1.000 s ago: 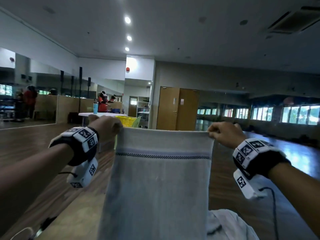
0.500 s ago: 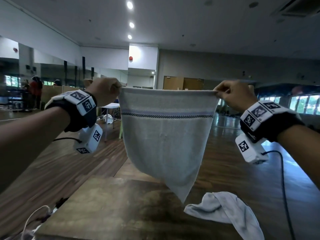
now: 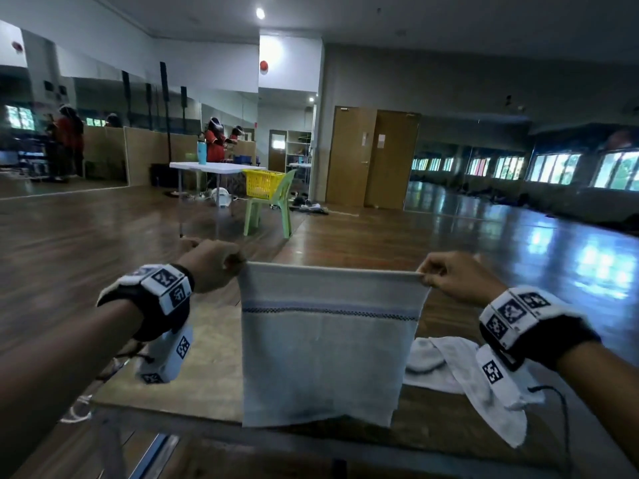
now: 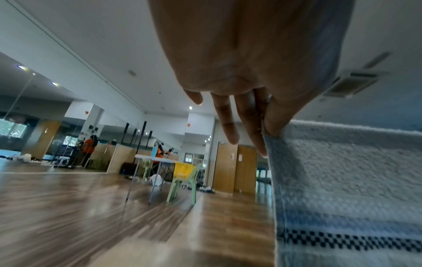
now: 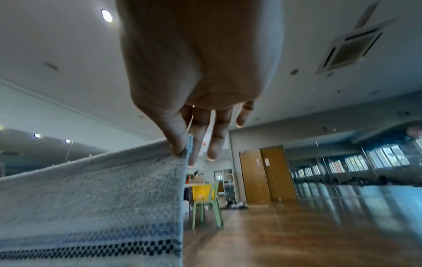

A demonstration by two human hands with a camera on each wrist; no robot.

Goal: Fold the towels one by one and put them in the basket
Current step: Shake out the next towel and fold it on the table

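Your towel (image 3: pixel 325 344) hides table (image 3: pixel 207 385) middle behind it. White towel (image 3: pixel 446 364) partly covered by your right wrist unit. Basket (image 3: pixel 261 183) far off; you can't see contents. Left wrist view: towel cut at right and bottom edges, floor blurred. Right wrist view: towel cut at left and bottom edges; index finger behind cloth corner.

Basket (image 3: pixel 263 183) on chair (image 3: pixel 273 205), beyond held towel (image 3: pixel 325 350).
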